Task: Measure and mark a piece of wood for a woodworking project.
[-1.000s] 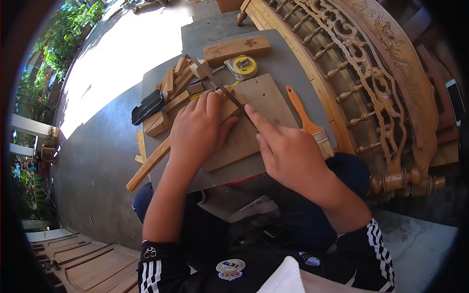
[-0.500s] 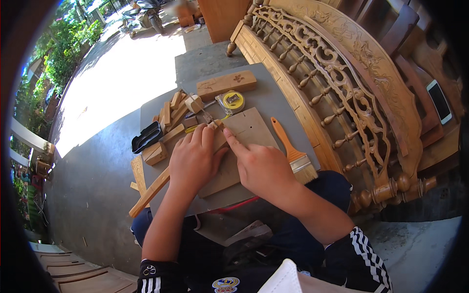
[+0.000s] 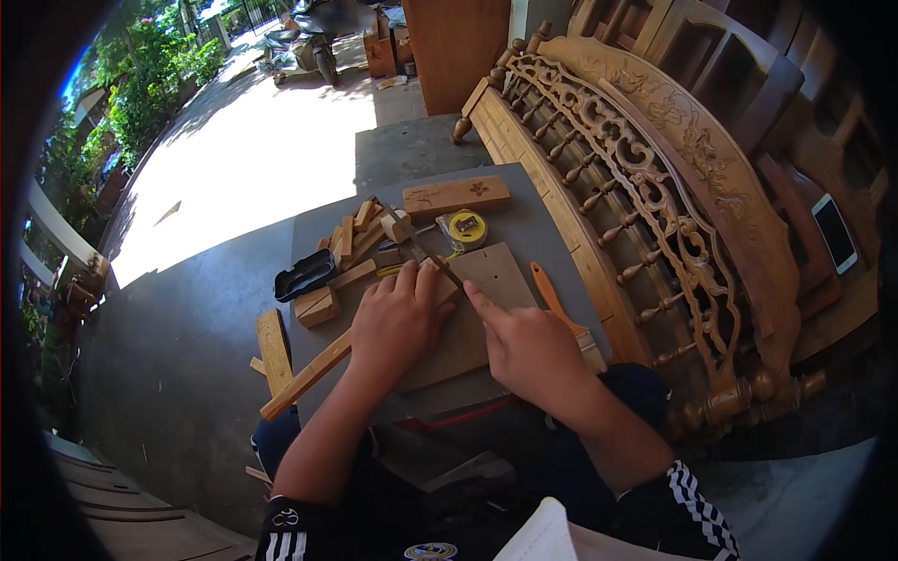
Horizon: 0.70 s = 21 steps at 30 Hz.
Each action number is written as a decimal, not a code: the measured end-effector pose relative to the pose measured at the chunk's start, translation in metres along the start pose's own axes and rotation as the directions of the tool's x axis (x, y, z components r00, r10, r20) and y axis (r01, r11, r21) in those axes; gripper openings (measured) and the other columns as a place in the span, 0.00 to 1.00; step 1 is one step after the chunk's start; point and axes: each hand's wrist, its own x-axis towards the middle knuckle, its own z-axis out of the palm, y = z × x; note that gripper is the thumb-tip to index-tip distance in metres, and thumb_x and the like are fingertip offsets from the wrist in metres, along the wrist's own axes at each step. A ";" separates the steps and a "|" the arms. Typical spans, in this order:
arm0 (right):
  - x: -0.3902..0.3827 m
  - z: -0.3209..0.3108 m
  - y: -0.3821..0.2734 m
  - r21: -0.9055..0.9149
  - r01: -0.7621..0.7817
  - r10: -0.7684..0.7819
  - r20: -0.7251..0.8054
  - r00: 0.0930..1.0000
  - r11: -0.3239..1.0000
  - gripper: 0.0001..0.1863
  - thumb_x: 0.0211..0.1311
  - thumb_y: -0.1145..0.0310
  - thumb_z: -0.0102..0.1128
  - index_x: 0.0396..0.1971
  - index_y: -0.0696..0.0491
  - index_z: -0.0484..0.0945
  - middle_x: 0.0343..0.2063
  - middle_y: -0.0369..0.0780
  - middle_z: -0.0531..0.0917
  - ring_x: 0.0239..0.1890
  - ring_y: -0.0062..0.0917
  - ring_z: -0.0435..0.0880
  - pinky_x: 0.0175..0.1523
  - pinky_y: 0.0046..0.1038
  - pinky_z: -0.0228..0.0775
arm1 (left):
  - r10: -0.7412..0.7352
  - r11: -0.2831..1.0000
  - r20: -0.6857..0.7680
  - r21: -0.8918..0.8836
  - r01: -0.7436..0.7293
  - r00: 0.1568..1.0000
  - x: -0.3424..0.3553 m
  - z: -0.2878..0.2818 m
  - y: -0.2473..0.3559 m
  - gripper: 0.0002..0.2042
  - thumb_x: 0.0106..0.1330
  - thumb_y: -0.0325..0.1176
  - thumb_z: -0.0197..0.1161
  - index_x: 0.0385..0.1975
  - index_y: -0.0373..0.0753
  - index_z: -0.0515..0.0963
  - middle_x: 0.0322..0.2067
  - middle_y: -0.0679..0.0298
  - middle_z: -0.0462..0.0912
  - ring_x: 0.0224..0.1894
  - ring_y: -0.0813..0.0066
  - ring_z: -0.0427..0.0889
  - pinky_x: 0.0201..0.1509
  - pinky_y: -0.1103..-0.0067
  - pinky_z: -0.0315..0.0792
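My left hand (image 3: 398,323) is closed on a long wooden stick (image 3: 309,379) lying diagonally over a flat brown board (image 3: 496,280), its fingertips near the stick's upper end. My right hand (image 3: 533,360) grips a long dark metal file-like blade (image 3: 436,259), index finger stretched along it; the blade crosses the stick just beside my left fingertips. Beyond lie small wood offcuts (image 3: 346,238) and a yellow tape measure (image 3: 468,227). A black open case (image 3: 304,274) sits at the left, an orange-handled brush (image 3: 552,299) at the right. The grey work surface (image 3: 552,238) is underneath.
A carved wooden headboard (image 3: 673,122) with turned spindles stands along the right, a white phone (image 3: 832,234) on the wood beside it. A parked scooter (image 3: 299,51), a wooden cabinet (image 3: 454,56) and plants (image 3: 140,93) are farther off. A loose slat (image 3: 273,351) juts at the left edge.
The view has tilted up, showing more driveway and the scooter. The blade in my right hand has shifted along its length across the stick. My left hand keeps its hold.
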 end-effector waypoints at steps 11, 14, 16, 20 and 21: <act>-0.030 -0.055 -0.009 -0.071 -0.030 0.043 0.190 0.981 0.997 0.31 0.63 0.73 0.55 0.69 0.52 0.72 0.22 0.48 0.83 0.26 0.44 0.86 0.40 0.43 0.81 | -0.068 0.998 0.024 -0.003 0.068 0.997 0.001 -0.004 0.002 0.28 0.67 0.48 0.65 0.59 0.35 0.71 0.51 0.51 0.81 0.49 0.55 0.86 0.51 0.65 0.78; -0.027 -0.049 -0.012 -0.074 -0.032 0.045 0.180 0.983 0.997 0.32 0.62 0.73 0.56 0.69 0.52 0.72 0.21 0.48 0.82 0.27 0.43 0.87 0.40 0.43 0.81 | -0.038 0.999 0.025 -0.025 0.039 0.999 0.001 -0.009 0.000 0.26 0.68 0.47 0.65 0.57 0.34 0.72 0.49 0.52 0.81 0.46 0.51 0.86 0.45 0.64 0.79; -0.022 -0.045 -0.015 -0.083 -0.034 0.048 0.167 0.985 0.996 0.32 0.62 0.73 0.56 0.69 0.52 0.72 0.21 0.48 0.82 0.28 0.43 0.87 0.40 0.43 0.81 | -0.077 0.995 0.092 -0.049 0.082 0.993 0.002 -0.011 -0.002 0.25 0.68 0.48 0.65 0.57 0.35 0.72 0.48 0.52 0.81 0.44 0.50 0.86 0.45 0.63 0.79; -0.019 -0.048 -0.011 -0.091 -0.053 0.070 0.202 0.977 0.994 0.33 0.61 0.73 0.56 0.70 0.50 0.71 0.21 0.47 0.82 0.27 0.42 0.87 0.39 0.43 0.81 | -0.056 0.996 0.050 -0.070 0.060 0.997 0.002 -0.012 -0.001 0.24 0.69 0.47 0.64 0.56 0.35 0.72 0.46 0.53 0.82 0.43 0.49 0.86 0.44 0.63 0.79; -0.019 -0.046 -0.007 -0.081 -0.035 0.051 0.201 0.978 0.996 0.33 0.62 0.73 0.56 0.70 0.50 0.71 0.21 0.47 0.82 0.27 0.42 0.87 0.39 0.43 0.81 | -0.101 0.985 0.015 -0.138 0.102 0.995 0.001 -0.012 -0.001 0.21 0.70 0.45 0.64 0.53 0.36 0.74 0.44 0.54 0.82 0.43 0.49 0.85 0.44 0.63 0.78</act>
